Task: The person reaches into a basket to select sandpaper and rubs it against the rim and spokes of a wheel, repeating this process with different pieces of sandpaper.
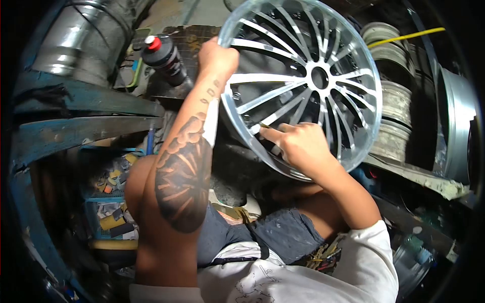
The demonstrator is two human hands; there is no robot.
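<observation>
A large multi-spoke wheel rim (319, 78), with bright spoke faces and dark recesses, stands tilted in front of me. My left hand (217, 59) is closed round the rim's upper left edge. Over the lower left spokes is my right hand (299, 146), its fingers pressed together near the ends of the spokes. A small dark thing shows at its fingertips, too small to make out. Left of my left hand, a dark bottle (169, 61) with a red and white cap stands on a dark surface.
Stacked rims (395, 101) stand at the right, with a yellow strip (414, 35) above. Another rim (456, 126) is at the far right. Blue baskets (115, 199) hold small pieces at the left, below a blue metal frame (86, 136). A metal cylinder (83, 43) is upper left.
</observation>
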